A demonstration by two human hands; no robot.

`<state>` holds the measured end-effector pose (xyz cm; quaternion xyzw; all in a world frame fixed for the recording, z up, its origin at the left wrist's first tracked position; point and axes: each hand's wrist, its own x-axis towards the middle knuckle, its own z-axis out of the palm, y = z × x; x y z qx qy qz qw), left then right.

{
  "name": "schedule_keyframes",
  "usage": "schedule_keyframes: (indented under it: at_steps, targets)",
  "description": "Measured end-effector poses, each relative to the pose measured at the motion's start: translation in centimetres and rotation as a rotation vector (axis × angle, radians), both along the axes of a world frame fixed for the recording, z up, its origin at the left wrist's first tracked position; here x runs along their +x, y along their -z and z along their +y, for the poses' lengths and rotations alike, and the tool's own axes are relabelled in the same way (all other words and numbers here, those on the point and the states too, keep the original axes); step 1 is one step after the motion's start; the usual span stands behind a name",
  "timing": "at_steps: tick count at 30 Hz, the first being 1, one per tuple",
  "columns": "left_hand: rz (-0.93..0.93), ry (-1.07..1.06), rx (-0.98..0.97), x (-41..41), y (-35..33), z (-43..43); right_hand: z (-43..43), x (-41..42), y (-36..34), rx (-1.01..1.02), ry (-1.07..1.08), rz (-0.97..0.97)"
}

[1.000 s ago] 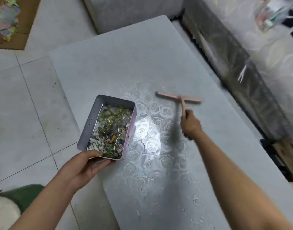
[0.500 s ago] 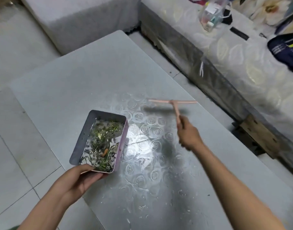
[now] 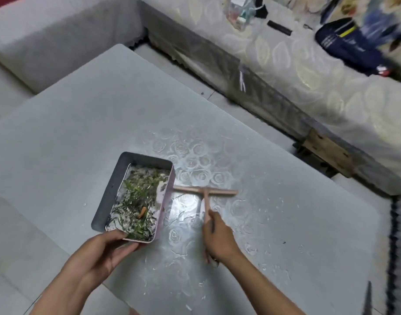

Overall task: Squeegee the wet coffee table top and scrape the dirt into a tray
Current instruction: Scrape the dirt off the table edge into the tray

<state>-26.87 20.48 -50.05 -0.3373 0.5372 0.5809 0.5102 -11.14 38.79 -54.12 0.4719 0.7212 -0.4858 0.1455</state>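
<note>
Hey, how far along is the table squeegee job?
Done: the tray holds wet green debris. In hand: the right hand grips the squeegee, blade beside the tray, which the left hand holds. Left: water streaks and white flecks cover the table near both hands.

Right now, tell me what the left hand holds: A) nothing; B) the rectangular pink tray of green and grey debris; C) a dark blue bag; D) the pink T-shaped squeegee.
B: the left hand grips the near end of the rectangular pink tray; the right hand holds the pink T-shaped squeegee.
</note>
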Motion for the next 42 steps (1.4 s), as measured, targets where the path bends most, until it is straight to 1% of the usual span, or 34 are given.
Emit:
schedule_keyframes:
  at_steps: [1,3,6,8,10,13,15,18,21,23,24,26,28,29,31,33,36,38,40,41,42]
  targets:
    - [-0.003,0.015,0.007,-0.3,-0.1,0.0,0.1,-0.4,-0.7,-0.051,0.070,0.022]
    - [-0.014,0.051,0.019,-1.2,-0.4,-0.2,1.8,-1.9,-2.2,-0.071,0.208,0.059]
    - [-0.010,0.112,0.043,-2.5,-0.3,-0.5,6.4,-4.6,-3.1,0.029,0.222,0.088]
    - [-0.002,0.131,0.034,-3.5,0.2,-0.8,9.1,-6.8,-2.4,0.065,0.260,0.053]
    - [0.008,0.131,0.030,-4.4,0.9,-1.1,10.2,-8.6,-0.8,0.059,0.315,-0.018]
    - [0.021,0.131,0.030,-5.4,1.4,-1.4,6.8,-9.1,1.8,0.148,0.291,-0.139]
    - [0.025,0.133,0.030,-5.9,1.4,-1.5,2.2,-7.8,2.6,0.180,0.231,-0.154]
    - [0.008,0.157,0.030,-6.3,1.1,-1.6,-4.0,-5.0,2.1,0.126,0.191,-0.131]
    - [0.010,0.183,0.042,-7.0,0.5,-1.7,-7.4,-3.2,-0.5,0.030,0.160,-0.133]
    - [0.012,0.193,0.045,-7.4,0.1,-1.7,-7.1,-2.8,-2.6,-0.031,0.212,-0.110]
    - [0.015,0.198,0.045,-7.5,-0.1,-1.7,-6.2,-2.9,-3.3,-0.026,0.248,-0.095]
    - [0.017,0.203,0.045,-7.6,-0.4,-1.7,-3.0,-3.5,-4.2,0.076,0.292,-0.059]
    - [0.014,0.207,0.042,-7.6,-0.3,-1.7,1.2,-4.4,-3.7,0.197,0.325,-0.072]
    - [0.010,0.209,0.041,-7.5,-0.2,-1.7,3.3,-5.0,-3.1,0.207,0.372,-0.097]
    - [0.003,0.213,0.040,-7.5,0.0,-1.7,6.0,-5.7,-1.6,0.149,0.474,-0.140]
    - [-0.003,0.221,0.029,-7.4,0.1,-1.6,5.5,-5.3,-0.5,0.113,0.487,-0.169]
    - [-0.012,0.243,0.026,-7.1,0.1,-1.1,-0.1,-3.1,0.1,0.124,0.333,-0.164]
    - [-0.018,0.255,0.021,-7.0,-0.4,-0.7,-4.4,-1.5,-0.8,0.047,0.258,-0.137]
    - [-0.024,0.276,0.019,-6.7,-0.9,0.2,-5.4,-0.6,-2.7,-0.050,0.286,-0.112]
    - [-0.024,0.279,0.014,-6.7,-1.0,0.3,-5.2,-0.5,-3.5,-0.075,0.320,-0.093]
    - [-0.024,0.288,0.017,-6.6,-1.1,0.8,-4.0,-0.4,-4.4,-0.052,0.333,-0.080]
